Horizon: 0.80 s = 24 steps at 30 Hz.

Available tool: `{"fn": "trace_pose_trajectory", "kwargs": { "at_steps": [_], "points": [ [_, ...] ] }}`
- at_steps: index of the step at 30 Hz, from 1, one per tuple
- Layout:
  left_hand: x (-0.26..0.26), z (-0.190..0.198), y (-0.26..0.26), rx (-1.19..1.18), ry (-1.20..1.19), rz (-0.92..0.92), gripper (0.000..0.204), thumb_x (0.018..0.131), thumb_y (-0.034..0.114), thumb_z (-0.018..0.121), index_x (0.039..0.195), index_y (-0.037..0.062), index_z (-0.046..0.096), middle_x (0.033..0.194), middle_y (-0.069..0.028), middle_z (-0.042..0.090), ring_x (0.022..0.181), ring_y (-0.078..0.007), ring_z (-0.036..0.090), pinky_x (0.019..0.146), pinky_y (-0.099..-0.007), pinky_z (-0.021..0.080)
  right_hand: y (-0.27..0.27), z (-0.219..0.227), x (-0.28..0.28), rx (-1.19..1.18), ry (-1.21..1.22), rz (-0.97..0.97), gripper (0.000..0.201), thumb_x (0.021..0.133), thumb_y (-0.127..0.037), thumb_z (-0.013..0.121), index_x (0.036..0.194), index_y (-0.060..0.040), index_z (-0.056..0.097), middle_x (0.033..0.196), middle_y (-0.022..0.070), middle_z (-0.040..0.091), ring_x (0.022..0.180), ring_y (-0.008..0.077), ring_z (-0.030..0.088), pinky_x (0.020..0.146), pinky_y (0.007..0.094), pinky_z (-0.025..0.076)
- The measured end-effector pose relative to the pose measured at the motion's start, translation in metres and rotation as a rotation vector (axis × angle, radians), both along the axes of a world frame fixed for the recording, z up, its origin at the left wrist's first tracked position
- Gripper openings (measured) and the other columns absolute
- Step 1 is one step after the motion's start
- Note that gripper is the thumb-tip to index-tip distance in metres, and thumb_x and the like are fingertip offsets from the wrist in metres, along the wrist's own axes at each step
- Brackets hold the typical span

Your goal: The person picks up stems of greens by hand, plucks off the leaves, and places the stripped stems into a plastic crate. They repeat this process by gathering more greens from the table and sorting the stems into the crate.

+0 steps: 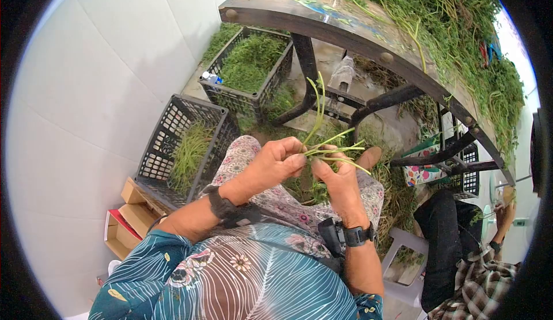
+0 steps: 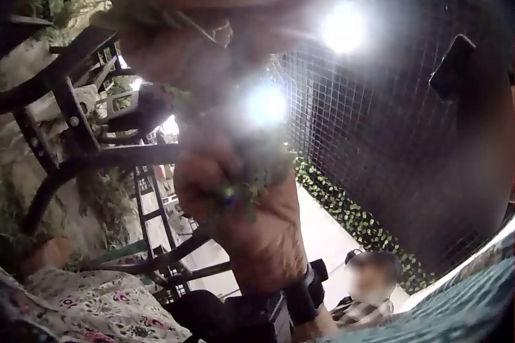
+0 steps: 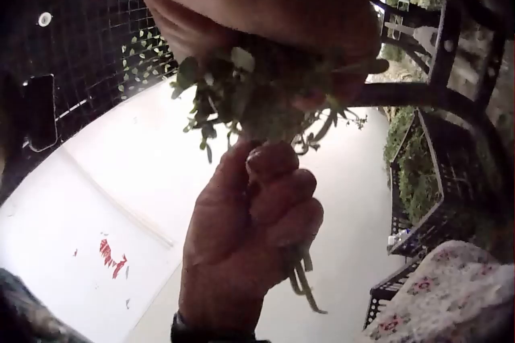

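Observation:
Over the lap, my left hand [image 1: 282, 157] pinches thin green stems [image 1: 320, 113] between curled fingers and thumb. Close beside it, my right hand [image 1: 341, 185] also pinches the stalks, its thumb near the left thumb. Some cut stem ends stand upward and others fan to the right past the right hand. In the right wrist view, small-leaved green sprigs [image 3: 241, 98] hang from under the right hand, just above the left hand [image 3: 249, 234]. A few stalks [image 3: 304, 283] poke out below the left fist. The left wrist view is blurred, with glare across the hands.
A table [image 1: 368, 41] ahead carries a large heap of greens [image 1: 449, 15]. Beneath it are black metal legs [image 1: 302, 49]. Two black crates, one nearer [image 1: 152, 147] and one farther [image 1: 276, 72], hold greenery at left. Another person [image 1: 484, 280] sits at right near a pale stool [image 1: 403, 291].

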<state>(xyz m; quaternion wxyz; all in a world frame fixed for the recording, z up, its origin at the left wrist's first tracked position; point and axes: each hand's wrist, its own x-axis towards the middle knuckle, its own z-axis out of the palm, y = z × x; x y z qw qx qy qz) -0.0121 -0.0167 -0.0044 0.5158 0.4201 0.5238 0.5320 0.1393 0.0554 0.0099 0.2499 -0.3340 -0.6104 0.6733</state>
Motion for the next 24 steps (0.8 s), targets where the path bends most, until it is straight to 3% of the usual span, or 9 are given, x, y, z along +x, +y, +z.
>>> {"fn": "trace_pose_trajectory", "kwargs": {
  "at_steps": [4,7,10,14,20,24],
  "points": [
    [-0.001,0.005,-0.002,-0.018,-0.093,-0.022,0.012,0.088,0.017,0.052,0.090,0.0049,0.053,0.062,0.0035,0.049,0.048,-0.0010,0.036,0.042,-0.0168,0.027,0.008,-0.018,0.008,0.085,-0.094,0.046,0.023,0.083,-0.016,0.054,0.099,0.0003,0.057,0.079,0.0000,0.056,0.068,0.0063,0.048,0.060,0.0209,0.040],
    [-0.001,0.011,-0.003,-0.041,-0.118,-0.044,0.012,0.088,0.016,0.052,0.090,0.0048,0.053,0.061,0.0033,0.049,0.046,-0.0008,0.035,0.041,-0.0166,0.026,0.021,-0.034,0.018,0.165,-0.124,-0.031,0.022,0.084,-0.016,0.053,0.099,-0.0002,0.057,0.079,-0.0001,0.057,0.068,0.0065,0.051,0.058,0.0204,0.041],
    [-0.002,0.011,-0.004,-0.045,-0.119,-0.075,0.011,0.088,0.016,0.051,0.090,0.0047,0.053,0.061,0.0035,0.049,0.046,-0.0007,0.035,0.041,-0.0165,0.026,0.023,-0.027,0.019,-0.179,0.171,-0.178,0.020,0.085,-0.015,0.053,0.099,-0.0010,0.058,0.077,0.0001,0.058,0.066,0.0069,0.052,0.055,0.0199,0.042],
    [-0.001,0.015,-0.004,-0.059,-0.118,-0.144,0.013,0.088,0.017,0.050,0.090,0.0037,0.052,0.062,0.0040,0.049,0.050,-0.0012,0.037,0.045,-0.0170,0.029,0.028,-0.007,0.020,-0.232,0.204,-0.103,0.020,0.084,-0.012,0.055,0.100,-0.0007,0.058,0.080,0.0018,0.060,0.065,0.0071,0.055,0.058,0.0196,0.045],
    [-0.001,0.016,-0.004,-0.067,-0.053,-0.176,0.016,0.088,0.018,0.049,0.087,0.0031,0.053,0.062,0.0043,0.049,0.052,-0.0018,0.039,0.047,-0.0174,0.031,0.027,0.006,0.020,0.063,-0.034,-0.029,0.017,0.084,-0.013,0.055,0.092,0.0010,0.060,0.080,0.0020,0.060,0.069,0.0077,0.056,0.061,0.0204,0.045],
    [-0.001,0.016,-0.004,-0.076,-0.062,-0.175,0.016,0.088,0.018,0.049,0.087,0.0032,0.053,0.062,0.0042,0.049,0.052,-0.0018,0.039,0.047,-0.0173,0.031,0.027,0.001,0.019,0.124,-0.029,-0.051,0.020,0.086,-0.018,0.054,0.089,0.0007,0.061,0.077,0.0017,0.060,0.069,0.0082,0.055,0.060,0.0210,0.045]
  ]
}}
